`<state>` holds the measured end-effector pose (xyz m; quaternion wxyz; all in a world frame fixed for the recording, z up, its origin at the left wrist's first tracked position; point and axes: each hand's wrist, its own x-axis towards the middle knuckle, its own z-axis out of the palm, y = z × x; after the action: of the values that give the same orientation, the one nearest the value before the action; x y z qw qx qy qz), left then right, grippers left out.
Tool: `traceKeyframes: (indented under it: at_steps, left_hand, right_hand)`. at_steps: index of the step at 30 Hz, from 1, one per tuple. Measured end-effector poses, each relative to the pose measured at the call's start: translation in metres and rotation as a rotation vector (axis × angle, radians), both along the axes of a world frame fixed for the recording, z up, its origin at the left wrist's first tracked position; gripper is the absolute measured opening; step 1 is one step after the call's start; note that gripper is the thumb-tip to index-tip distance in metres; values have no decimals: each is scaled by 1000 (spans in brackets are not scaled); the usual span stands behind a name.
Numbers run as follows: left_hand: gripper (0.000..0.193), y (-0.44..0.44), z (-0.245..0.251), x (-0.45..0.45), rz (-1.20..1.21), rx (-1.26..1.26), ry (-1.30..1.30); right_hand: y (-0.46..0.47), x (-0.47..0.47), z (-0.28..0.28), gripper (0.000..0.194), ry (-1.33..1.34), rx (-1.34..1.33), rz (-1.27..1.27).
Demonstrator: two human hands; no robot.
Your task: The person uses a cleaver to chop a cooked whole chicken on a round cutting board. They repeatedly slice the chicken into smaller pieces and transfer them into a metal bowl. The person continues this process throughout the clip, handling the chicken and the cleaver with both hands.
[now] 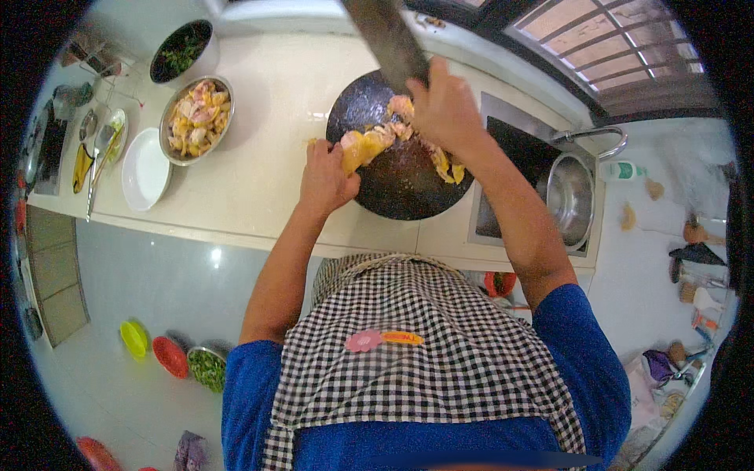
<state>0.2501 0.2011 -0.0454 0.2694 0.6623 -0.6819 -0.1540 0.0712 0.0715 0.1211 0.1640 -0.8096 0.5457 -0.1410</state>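
Observation:
My right hand (445, 106) grips a cleaver (389, 44); its blade is raised above the far side of the board and blurred. At the left rim of a round, dark, wet chopping board (406, 194), my left hand (330, 179) holds one end of a yellow-skinned piece of raw poultry (365, 147). That piece reaches toward the board's middle, where smaller cut bits (402, 106) lie under the blade. Another yellow-skinned piece (445, 165) rests near the right rim, partly behind my right forearm.
Left on the counter (265, 147) stand a metal bowl of cut poultry (199, 120), a white dish (146, 171) and a pot with greens (182, 56). A sink (512, 153) with a metal basin (570, 200) and faucet (609, 138) is at right. Colored bowls (169, 356) sit on the floor.

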Motion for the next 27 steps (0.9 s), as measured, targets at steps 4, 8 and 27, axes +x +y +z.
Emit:
traceKeyframes:
  at_steps: [4,8,27]
  left_hand:
    - [45,-5,1,-3,-16,64,-22]
    - [46,2,0,-6,-5,81,-46]
    - [52,12,-15,-15,66,16,25]
  right_hand:
    - [33,-16,-67,37,131,247,-62]
    - [31,-23,-97,43,195,422,-37]
    - [53,5,-20,34,-24,37,64]
